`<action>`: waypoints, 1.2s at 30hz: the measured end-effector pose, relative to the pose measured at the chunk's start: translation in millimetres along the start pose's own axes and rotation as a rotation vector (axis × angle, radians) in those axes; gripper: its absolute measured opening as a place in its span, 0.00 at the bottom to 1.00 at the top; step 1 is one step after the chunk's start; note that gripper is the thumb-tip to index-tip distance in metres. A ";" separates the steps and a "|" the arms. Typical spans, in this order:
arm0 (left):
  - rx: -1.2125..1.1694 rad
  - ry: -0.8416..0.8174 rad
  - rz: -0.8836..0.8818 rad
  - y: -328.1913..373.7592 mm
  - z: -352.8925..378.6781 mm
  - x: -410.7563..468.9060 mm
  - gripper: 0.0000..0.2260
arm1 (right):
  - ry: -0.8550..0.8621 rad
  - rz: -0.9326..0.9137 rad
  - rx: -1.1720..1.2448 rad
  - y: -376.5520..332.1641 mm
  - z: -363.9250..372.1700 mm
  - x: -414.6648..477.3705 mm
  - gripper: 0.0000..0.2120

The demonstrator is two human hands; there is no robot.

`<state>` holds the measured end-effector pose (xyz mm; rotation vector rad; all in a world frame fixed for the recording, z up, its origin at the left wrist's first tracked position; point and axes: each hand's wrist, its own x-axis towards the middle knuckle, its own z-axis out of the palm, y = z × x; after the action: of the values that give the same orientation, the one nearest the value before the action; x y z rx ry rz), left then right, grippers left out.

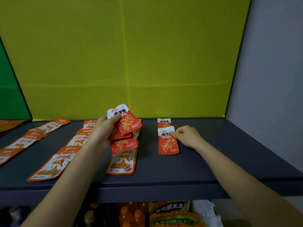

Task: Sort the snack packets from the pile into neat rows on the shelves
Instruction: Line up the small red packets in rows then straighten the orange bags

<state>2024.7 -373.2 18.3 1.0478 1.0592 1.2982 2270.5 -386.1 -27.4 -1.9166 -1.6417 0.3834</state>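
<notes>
Open shelf (221, 158) runs right of my right grip (185, 136) to the wall (270, 79); it pinches a red-and-white packet (168, 145) lying flat. My left grip (105, 128) clamps a fan of matching packets (128, 126).

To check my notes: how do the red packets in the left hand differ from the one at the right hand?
The held red packets are several, fanned in the left hand above the shelf; the single red packet lies flat, its edge pinched by the right hand. The held ones tilt; the single one lies straight, overlapping a rear packet. All share red and white print.
</notes>
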 end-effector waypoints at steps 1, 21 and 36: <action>0.008 -0.008 0.004 -0.8 0.1 -2.2 0.05 | 0.001 -0.006 -0.040 -0.7 1.0 -0.5 0.19; 0.049 -0.176 0.010 -7.3 19.5 -41.4 0.05 | 0.133 -0.225 0.206 -56.1 -1.1 -46.9 0.19; -0.013 -0.092 0.091 5.9 3.9 -33.6 0.04 | 0.091 -0.179 0.413 -26.0 -8.7 -77.2 0.21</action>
<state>2027.4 -406.8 25.2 1.1462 0.9422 1.3150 2239.1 -461.0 -16.7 -1.4503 -1.5205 0.5088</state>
